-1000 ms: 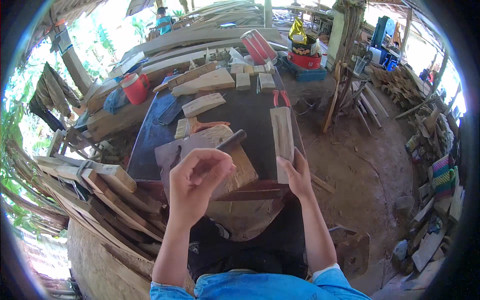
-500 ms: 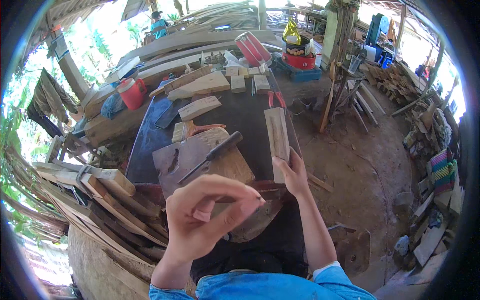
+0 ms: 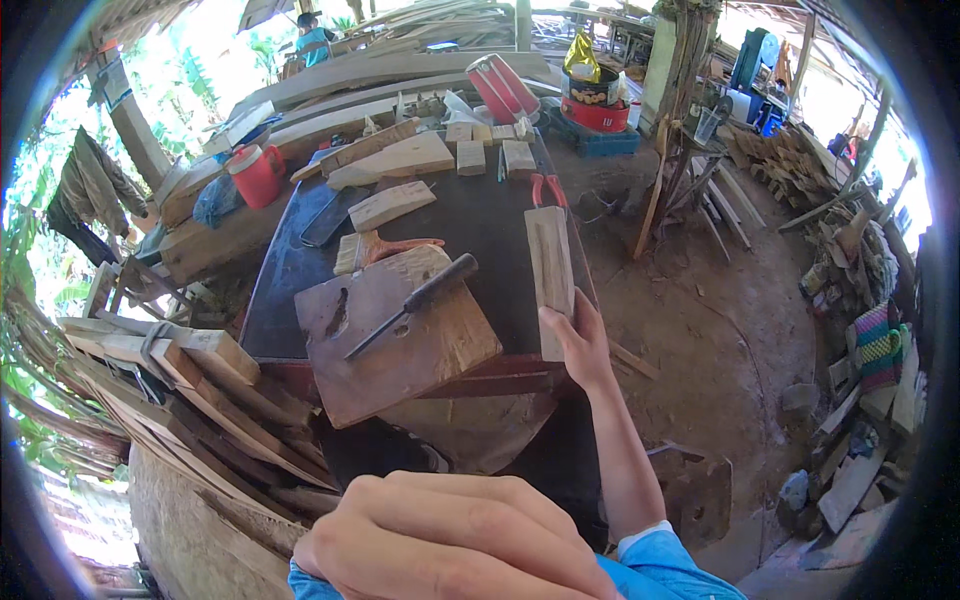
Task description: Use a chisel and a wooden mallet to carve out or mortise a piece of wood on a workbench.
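Observation:
On the right side of the table, my right hand [image 3: 582,345] is closed around the lower end of a narrow wooden block [image 3: 550,258], thumb on its upper face. My left hand [image 3: 465,535] looms large at the lower edge, close to my body. Its fingers are bent and pressed together; the tips are out of sight, so what they hold is hidden. Between the hands and the table's middle, a thick wooden board [image 3: 400,350] overhangs the front edge. A chisel-like tool with a dark handle [image 3: 440,282] lies across it, and a paintbrush [image 3: 385,250] sits behind.
Red-handled pliers [image 3: 550,190] lie beyond the held block on the dark table [image 3: 480,225]. Loose wooden pieces [image 3: 392,205] and a phone-like dark slab [image 3: 333,216] are farther back. A red jug [image 3: 257,177] stands left, stacked timber [image 3: 190,380] nearer. Another person [image 3: 313,42] is far off.
My left hand, pinching a small dark-tipped thing before, has moved down and closer to my body, its fingertips leaving view. My right hand keeps its hold on the wooden block.

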The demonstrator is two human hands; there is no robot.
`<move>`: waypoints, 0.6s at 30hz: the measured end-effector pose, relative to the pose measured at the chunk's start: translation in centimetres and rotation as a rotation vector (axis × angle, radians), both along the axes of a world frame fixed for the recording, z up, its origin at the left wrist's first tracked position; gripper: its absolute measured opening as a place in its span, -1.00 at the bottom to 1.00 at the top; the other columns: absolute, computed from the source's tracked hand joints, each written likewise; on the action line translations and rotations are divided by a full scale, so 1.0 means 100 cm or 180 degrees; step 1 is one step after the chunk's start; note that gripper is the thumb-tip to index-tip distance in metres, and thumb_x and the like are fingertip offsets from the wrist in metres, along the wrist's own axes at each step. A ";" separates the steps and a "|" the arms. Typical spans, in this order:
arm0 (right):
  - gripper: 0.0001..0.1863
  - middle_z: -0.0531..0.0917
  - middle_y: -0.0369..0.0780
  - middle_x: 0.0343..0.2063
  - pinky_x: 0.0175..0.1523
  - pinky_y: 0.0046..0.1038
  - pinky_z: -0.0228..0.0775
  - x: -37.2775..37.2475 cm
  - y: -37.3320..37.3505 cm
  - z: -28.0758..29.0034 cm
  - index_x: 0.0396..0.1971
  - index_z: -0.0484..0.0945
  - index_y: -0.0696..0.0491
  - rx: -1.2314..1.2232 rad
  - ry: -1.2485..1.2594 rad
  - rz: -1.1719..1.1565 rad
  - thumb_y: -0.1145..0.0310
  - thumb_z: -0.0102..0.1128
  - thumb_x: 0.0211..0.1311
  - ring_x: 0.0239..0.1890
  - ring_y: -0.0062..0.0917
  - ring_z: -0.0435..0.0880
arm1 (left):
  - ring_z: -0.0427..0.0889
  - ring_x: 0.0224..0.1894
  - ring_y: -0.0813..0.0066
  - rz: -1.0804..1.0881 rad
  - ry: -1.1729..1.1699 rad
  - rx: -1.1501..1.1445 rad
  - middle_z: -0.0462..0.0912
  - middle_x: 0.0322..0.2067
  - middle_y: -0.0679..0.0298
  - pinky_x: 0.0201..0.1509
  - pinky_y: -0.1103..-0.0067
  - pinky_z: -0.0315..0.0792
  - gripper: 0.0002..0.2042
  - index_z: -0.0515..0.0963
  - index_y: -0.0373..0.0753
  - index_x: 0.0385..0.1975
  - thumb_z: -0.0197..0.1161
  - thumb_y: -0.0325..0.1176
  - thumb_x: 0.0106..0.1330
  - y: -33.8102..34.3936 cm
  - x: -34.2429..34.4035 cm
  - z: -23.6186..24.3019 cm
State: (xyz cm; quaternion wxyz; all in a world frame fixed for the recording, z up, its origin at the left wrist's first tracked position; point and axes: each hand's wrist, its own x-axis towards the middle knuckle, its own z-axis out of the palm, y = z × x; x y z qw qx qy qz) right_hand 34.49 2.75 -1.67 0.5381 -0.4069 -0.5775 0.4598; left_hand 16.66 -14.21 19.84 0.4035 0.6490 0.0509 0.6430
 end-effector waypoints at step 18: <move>-0.55 0.62 -0.24 -0.14 0.04 -0.47 0.39 0.002 0.001 0.003 0.07 0.50 0.16 0.0089 -0.0117 -0.0074 0.15 0.25 0.36 -0.09 -0.58 0.56 | 0.72 -0.42 0.31 0.0732 0.0623 0.0034 0.77 -0.45 0.18 -0.34 0.53 0.57 -0.71 0.44 -0.14 -0.07 0.37 -0.32 0.31 -0.020 -0.015 0.025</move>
